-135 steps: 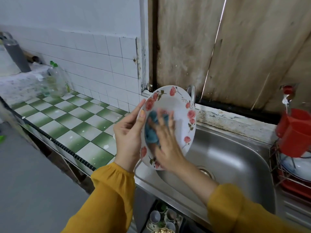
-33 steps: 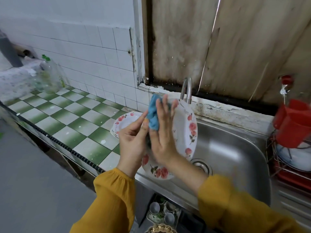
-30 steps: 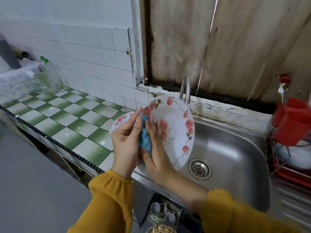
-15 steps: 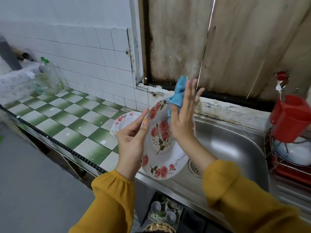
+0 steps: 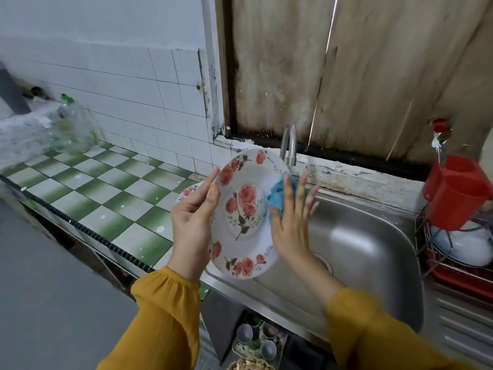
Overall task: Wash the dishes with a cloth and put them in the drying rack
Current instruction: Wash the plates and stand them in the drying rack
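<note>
Blue cloth [image 5: 278, 196] is pressed by the flat right hand [image 5: 289, 228] onto the plate [image 5: 241, 236] gripped by the left hand [image 5: 190, 225]; not yet racked.

Lighting is soft, even daylight of moderate brightness. A thin bright line shows through the gap [image 5: 324, 62] between the wooden boards [image 5: 266, 62] at the far side. The steel sink [image 5: 373, 236] carries broad, dull highlights without hard glare. Shadows are faint and soft-edged. The plate [image 5: 245, 209] at the centre is sharp. The bottle [image 5: 73, 129] at far left is smeared, and the near left floor [image 5: 53, 289] is dim and blurred. Straight edges lean and bow toward the frame edges.
</note>
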Available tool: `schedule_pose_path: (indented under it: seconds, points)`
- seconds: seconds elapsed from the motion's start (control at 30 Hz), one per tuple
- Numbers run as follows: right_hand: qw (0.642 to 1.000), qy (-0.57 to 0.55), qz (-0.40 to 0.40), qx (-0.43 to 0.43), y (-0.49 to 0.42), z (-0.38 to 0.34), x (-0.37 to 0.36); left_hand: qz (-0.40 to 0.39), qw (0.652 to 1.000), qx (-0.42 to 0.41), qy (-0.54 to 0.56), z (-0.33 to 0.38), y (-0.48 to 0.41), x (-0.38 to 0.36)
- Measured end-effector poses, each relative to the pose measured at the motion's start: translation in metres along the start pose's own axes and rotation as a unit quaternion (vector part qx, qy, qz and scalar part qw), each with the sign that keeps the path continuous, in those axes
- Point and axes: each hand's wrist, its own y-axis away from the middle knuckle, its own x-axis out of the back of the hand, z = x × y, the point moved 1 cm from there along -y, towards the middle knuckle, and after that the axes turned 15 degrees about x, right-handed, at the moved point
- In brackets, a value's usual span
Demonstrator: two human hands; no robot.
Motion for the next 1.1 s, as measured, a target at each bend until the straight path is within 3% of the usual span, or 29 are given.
schedule_pose_path:
  seconds: [0.1,0.2,0.37,0.5,0.67,0.83,1.0,1.1]
  points:
    - [0.996,-0.02,0.083,0.016,-0.035,-0.011,0.01,-0.011,1.0,0.011,-0.027,-0.004,0.002,-0.009]
    - [0.99,0.013,0.098,0.097,-0.049,-0.023,0.013,-0.015,0.999,0.011,-0.033,-0.003,0.001,-0.012]
    - [0.977,-0.112,0.179,0.009,-0.062,-0.042,0.017,-0.011,0.997,-0.014,-0.074,-0.002,0.0,-0.013]
    - [0.954,-0.234,0.051,0.182,-0.011,-0.095,-0.001,0.006,0.999,0.005,-0.046,0.002,-0.004,-0.014]
    - [0.928,-0.159,-0.11,0.32,0.036,-0.066,-0.001,0.06,0.996,0.065,0.029,0.011,-0.014,0.011]
    - [0.894,-0.148,-0.231,0.353,0.035,-0.038,0.027,0.086,0.977,0.172,0.093,0.0,-0.02,0.028]
    - [0.867,-0.197,-0.363,0.281,0.033,-0.029,0.066,0.125,0.933,0.327,0.081,-0.01,-0.023,0.026]
    - [0.866,-0.161,-0.389,0.271,0.032,-0.019,0.078,0.117,0.906,0.398,0.087,-0.01,-0.022,0.027]
